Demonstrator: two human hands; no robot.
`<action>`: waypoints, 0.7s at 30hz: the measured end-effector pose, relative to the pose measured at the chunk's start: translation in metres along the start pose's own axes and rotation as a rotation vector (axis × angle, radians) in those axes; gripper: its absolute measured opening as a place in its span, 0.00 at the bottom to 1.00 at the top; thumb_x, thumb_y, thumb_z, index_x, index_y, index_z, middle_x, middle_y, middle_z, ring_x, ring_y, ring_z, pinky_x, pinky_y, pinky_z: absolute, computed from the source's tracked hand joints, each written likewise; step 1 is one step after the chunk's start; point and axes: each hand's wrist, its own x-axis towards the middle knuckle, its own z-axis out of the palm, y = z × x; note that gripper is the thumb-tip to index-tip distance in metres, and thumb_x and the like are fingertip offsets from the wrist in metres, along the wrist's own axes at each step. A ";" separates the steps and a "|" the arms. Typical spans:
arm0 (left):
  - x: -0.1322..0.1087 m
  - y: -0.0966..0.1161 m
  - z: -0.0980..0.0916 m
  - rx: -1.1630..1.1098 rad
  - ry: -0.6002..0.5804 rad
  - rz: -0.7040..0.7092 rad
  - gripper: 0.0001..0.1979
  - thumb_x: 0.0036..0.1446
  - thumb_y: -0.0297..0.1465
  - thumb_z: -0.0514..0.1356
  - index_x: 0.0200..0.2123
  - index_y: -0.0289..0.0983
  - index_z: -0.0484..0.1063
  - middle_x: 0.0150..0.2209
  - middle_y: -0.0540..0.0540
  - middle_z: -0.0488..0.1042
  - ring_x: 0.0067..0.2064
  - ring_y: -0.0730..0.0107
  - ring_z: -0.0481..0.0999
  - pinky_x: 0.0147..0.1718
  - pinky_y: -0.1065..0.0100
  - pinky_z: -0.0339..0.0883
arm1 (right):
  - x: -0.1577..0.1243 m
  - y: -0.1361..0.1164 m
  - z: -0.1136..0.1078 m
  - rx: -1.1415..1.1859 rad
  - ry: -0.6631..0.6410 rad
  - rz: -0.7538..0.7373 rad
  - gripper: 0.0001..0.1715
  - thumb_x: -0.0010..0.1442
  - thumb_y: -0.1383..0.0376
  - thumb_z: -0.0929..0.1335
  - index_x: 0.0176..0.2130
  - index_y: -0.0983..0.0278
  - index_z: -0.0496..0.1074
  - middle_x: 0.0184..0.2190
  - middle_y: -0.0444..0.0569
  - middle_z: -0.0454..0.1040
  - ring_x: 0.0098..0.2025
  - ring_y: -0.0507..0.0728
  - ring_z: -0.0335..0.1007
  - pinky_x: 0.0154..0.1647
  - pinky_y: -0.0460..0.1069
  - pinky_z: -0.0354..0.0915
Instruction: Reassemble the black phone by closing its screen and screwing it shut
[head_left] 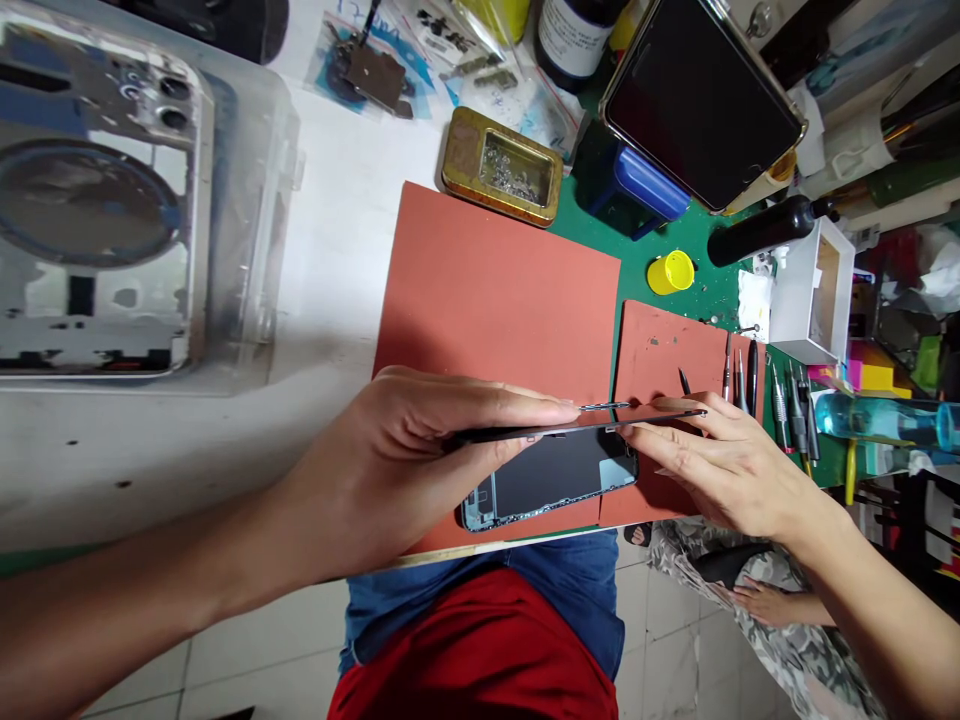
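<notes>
My left hand (pixel 420 450) pinches the left end of a thin black phone screen (pixel 570 427), fingers on top and thumb hidden beneath it as far as I can see. My right hand (pixel 731 470) grips the right end, its fingers slightly spread and curled over the edge. Together they hold the screen up, tilted edge-on, just above an opened phone body (pixel 551 480). That body lies on the near end of a big orange-red rubber mat (pixel 487 290), its dark inside facing up. A thin metal sliver (pixel 604 406) sits right at my left fingertips, but I can't tell what it is.

To the right, a smaller orange-red mat (pixel 660 350) lies beside the big one, with small screwdrivers (pixel 739 375) standing in a row at its right end. Farther off on the green bench mat (pixel 637 230) are a gold tin of tiny screws (pixel 501 165), a yellow cap (pixel 670 272), a white box (pixel 814 290), a black bottle (pixel 757 230) and a large dark phone (pixel 701 105). A clear plastic box (pixel 142 200) sits far left, with a phone's back housing showing large beside it. A clear blue bottle (pixel 877 420) lies at right. Near right, someone in camouflage trousers (pixel 780 640) sits close by.
</notes>
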 end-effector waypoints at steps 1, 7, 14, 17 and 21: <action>0.000 -0.001 0.000 0.005 -0.004 -0.002 0.19 0.67 0.20 0.67 0.50 0.49 0.90 0.51 0.57 0.89 0.50 0.64 0.92 0.50 0.74 0.86 | 0.000 0.001 -0.001 -0.006 -0.002 -0.016 0.34 0.80 0.74 0.62 0.79 0.66 0.60 0.58 0.58 0.87 0.63 0.66 0.74 0.50 0.59 0.68; -0.002 -0.003 -0.001 0.013 0.005 -0.034 0.21 0.67 0.21 0.67 0.50 0.54 0.90 0.51 0.60 0.89 0.51 0.65 0.92 0.53 0.73 0.85 | 0.003 0.008 -0.007 -0.044 -0.018 -0.105 0.33 0.78 0.73 0.62 0.78 0.69 0.62 0.57 0.57 0.87 0.65 0.66 0.74 0.49 0.58 0.67; 0.001 -0.001 0.002 -0.003 0.020 -0.058 0.21 0.66 0.21 0.68 0.50 0.54 0.90 0.51 0.61 0.88 0.51 0.66 0.91 0.53 0.76 0.83 | 0.007 0.014 -0.013 -0.031 -0.045 -0.142 0.28 0.78 0.74 0.61 0.72 0.70 0.70 0.56 0.58 0.88 0.66 0.66 0.74 0.49 0.58 0.65; 0.001 0.001 0.001 0.012 0.026 -0.056 0.21 0.65 0.20 0.67 0.49 0.53 0.90 0.51 0.61 0.88 0.51 0.68 0.91 0.53 0.79 0.81 | 0.007 0.015 -0.014 -0.034 -0.059 -0.138 0.29 0.79 0.74 0.59 0.73 0.69 0.69 0.56 0.56 0.88 0.63 0.65 0.75 0.49 0.58 0.65; 0.000 0.000 -0.001 0.032 0.029 -0.058 0.21 0.65 0.20 0.67 0.49 0.52 0.91 0.50 0.60 0.88 0.50 0.67 0.92 0.52 0.78 0.82 | 0.006 0.017 -0.015 -0.031 -0.061 -0.156 0.29 0.80 0.72 0.59 0.73 0.68 0.69 0.56 0.57 0.88 0.63 0.65 0.75 0.49 0.58 0.66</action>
